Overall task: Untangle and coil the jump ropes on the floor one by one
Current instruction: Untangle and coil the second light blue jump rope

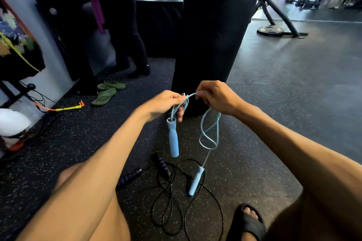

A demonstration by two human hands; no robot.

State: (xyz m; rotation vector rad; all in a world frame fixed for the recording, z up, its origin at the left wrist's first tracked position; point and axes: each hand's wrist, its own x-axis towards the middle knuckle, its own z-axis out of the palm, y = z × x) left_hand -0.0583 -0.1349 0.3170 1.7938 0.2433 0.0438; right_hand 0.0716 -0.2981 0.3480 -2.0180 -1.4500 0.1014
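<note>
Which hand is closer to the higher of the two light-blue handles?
Left. The left hand grips the cord directly above that handle; the right hand pinches the cord farther to its right.

One wide-angle view from the person's head, facing forward and down, close above left hand [166,101] and right hand [217,98]

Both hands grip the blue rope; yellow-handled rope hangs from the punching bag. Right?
No. Head view: the yellow-handled rope lies on the floor near the green sandals. Left hand and right hand do grip the blue rope.
</note>
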